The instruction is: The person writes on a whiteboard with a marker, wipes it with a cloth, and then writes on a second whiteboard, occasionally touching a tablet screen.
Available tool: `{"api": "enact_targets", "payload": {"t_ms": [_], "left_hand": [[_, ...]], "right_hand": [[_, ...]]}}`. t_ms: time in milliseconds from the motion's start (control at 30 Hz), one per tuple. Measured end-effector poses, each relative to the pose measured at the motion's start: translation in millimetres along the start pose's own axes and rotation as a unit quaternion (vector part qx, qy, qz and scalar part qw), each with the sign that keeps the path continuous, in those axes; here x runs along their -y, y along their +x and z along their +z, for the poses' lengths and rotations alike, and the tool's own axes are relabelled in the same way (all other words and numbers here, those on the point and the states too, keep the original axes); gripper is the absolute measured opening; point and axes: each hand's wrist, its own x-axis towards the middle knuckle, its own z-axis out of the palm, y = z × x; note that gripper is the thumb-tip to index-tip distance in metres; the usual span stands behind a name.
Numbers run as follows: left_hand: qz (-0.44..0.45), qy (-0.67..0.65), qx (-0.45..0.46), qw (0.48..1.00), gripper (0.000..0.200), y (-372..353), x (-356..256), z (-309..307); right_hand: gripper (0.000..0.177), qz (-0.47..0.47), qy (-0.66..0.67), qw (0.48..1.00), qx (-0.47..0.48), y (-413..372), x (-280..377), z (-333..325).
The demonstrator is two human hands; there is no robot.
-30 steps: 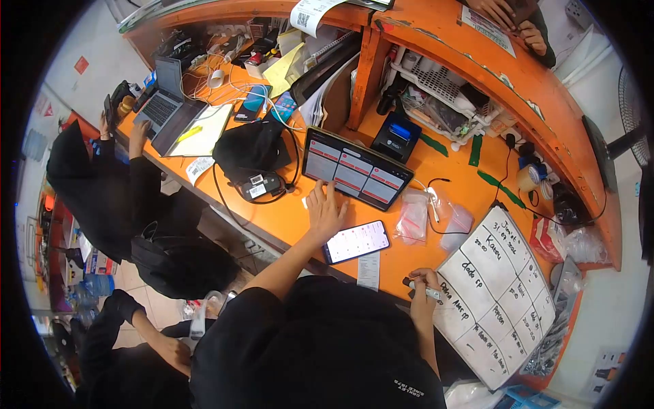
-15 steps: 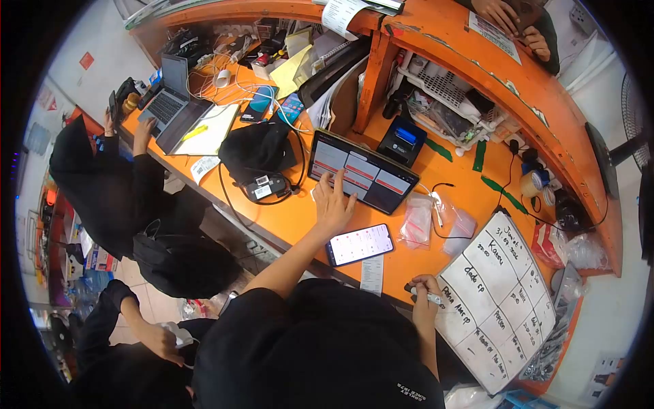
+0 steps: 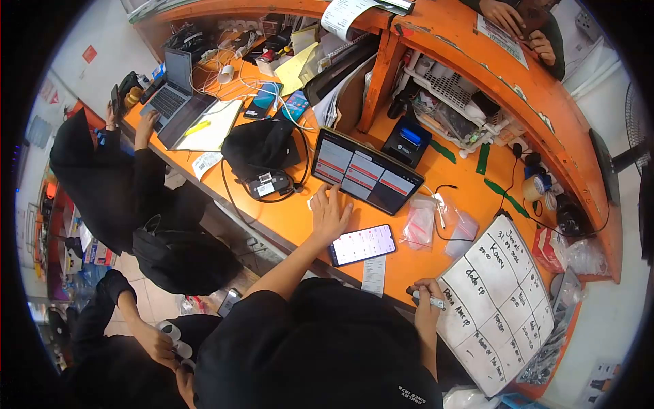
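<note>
My left hand [image 3: 331, 217] reaches over the orange counter to the propped-up tablet [image 3: 364, 172]. Its fingers are apart, with the fingertips at the screen's lower left edge. The tablet shows grey panels with red bars. Just below that hand lies a phone [image 3: 362, 245] with its screen lit. In my right hand [image 3: 426, 305] is a marker pen [image 3: 429, 300], held at the left edge of a whiteboard [image 3: 496, 307] with a handwritten grid. A paper receipt [image 3: 373, 275] rests between the phone and the counter's front edge.
A small black device with a blue screen [image 3: 407, 140] stands behind the tablet. Plastic bags [image 3: 418, 223] lie to its right, a black cloth bundle [image 3: 255, 146] to its left. Co-workers sit at left, one by a laptop [image 3: 167, 102], another holding white rolls [image 3: 178, 341]. Across the counter are another person's hands [image 3: 521, 34].
My left hand has drawn back from the middle of the tablet screen to its lower edge. My right hand still holds the marker pen. The lower-left co-worker's white rolls now show more clearly.
</note>
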Motion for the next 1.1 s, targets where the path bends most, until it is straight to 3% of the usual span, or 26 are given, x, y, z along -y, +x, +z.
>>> {"api": "enact_targets", "payload": {"t_ms": [267,400,467,567,600,667,700,733,800,867,933,967,1000,1067,1100], "left_hand": [[-0.057,-0.048,-0.061,0.995,0.066,9,-5,0],[-0.046,-0.071,-0.121,0.989,0.058,7,-27,3],[0.072,-0.208,-0.054,0.974,0.042,0,-49,-3],[0.149,-0.196,-0.025,0.969,0.028,-8,-86,-18],[0.151,-0.198,-0.026,0.968,0.028,-9,-92,-17],[0.096,-0.342,0.071,0.932,0.019,-12,-102,-15],[0.160,-0.338,0.030,0.927,0.011,-14,-106,-10],[0.160,-0.340,0.031,0.926,0.011,-20,-111,-9],[0.222,-0.353,0.143,0.897,0.008,-30,-122,-14],[0.222,-0.365,0.174,0.887,0.010,-36,-127,-17],[0.217,-0.308,0.064,0.924,0.015,-36,-127,-17],[0.195,-0.286,0.032,0.938,0.027,-34,-118,-8],[0.195,-0.286,0.030,0.938,0.027,-29,-108,-3],[0.120,-0.190,-0.066,0.972,0.042,-14,-85,1],[0.101,-0.144,-0.068,0.982,0.051,-8,-74,-4]], "right_hand": [[0.014,0.016,0.008,1.000,0.007,-3,-6,0],[0.016,0.002,0.016,1.000,0.011,-5,-8,-3],[0.021,0.018,0.005,1.000,-0.017,-7,1,-3],[0.019,-0.062,0.003,0.995,-0.076,-5,-2,-8],[0.019,-0.064,0.001,0.995,-0.078,-5,2,-9],[0.026,-0.061,-0.025,0.996,-0.054,-7,14,-8],[0.027,-0.070,-0.040,0.995,-0.060,-9,10,-7],[0.027,-0.070,-0.041,0.995,-0.061,-10,7,-8],[0.028,-0.059,0.032,0.995,-0.069,-11,0,-9],[0.033,-0.037,0.055,0.995,-0.072,-14,-12,-15],[0.034,-0.009,0.054,0.996,-0.076,-14,-10,-18],[0.034,-0.011,0.053,0.996,-0.076,-14,-11,-17],[0.034,-0.012,0.049,0.996,-0.072,-15,-11,-15],[0.033,-0.012,0.044,0.997,-0.069,-15,-9,-12],[0.031,-0.012,0.042,0.997,-0.061,-15,-7,-11]]}}
